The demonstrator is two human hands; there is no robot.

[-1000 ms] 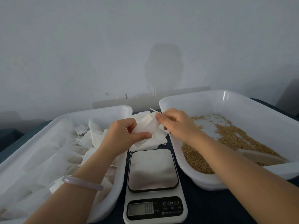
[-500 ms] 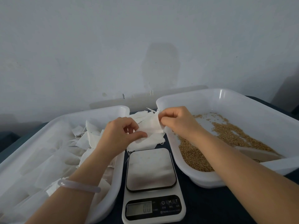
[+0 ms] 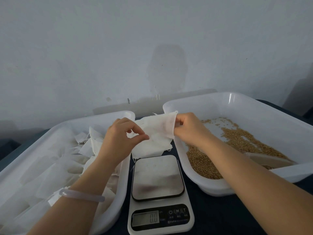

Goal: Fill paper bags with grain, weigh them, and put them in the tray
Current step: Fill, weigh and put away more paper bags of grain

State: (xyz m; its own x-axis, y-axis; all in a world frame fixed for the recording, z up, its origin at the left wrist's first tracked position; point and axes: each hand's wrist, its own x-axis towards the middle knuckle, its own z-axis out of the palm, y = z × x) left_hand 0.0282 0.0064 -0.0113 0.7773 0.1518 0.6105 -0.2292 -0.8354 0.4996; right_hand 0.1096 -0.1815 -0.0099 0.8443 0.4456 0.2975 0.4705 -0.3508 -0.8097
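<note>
I hold a white paper bag (image 3: 160, 128) in the air behind the scale, above a small stack of empty bags (image 3: 152, 150). My right hand (image 3: 189, 128) pinches its upper right corner. My left hand (image 3: 123, 138) pinches its lower left edge between thumb and forefinger. The bag looks flat and empty. A white digital scale (image 3: 157, 177) with a steel plate stands between two white trays and reads 0.0. The right tray (image 3: 237, 102) holds loose brown grain (image 3: 237, 141). The left tray (image 3: 42, 133) holds several white bags.
A pale scoop (image 3: 267, 160) lies in the grain at the right tray's near side. The trays and scale rest on a dark blue tabletop (image 3: 228, 214). A grey wall rises close behind them. A pale bangle is on my left wrist.
Both hands have lifted the bag slightly and pulled it apart sideways, so it now spreads wider between them. The right hand moved right, toward the grain tray's corner.
</note>
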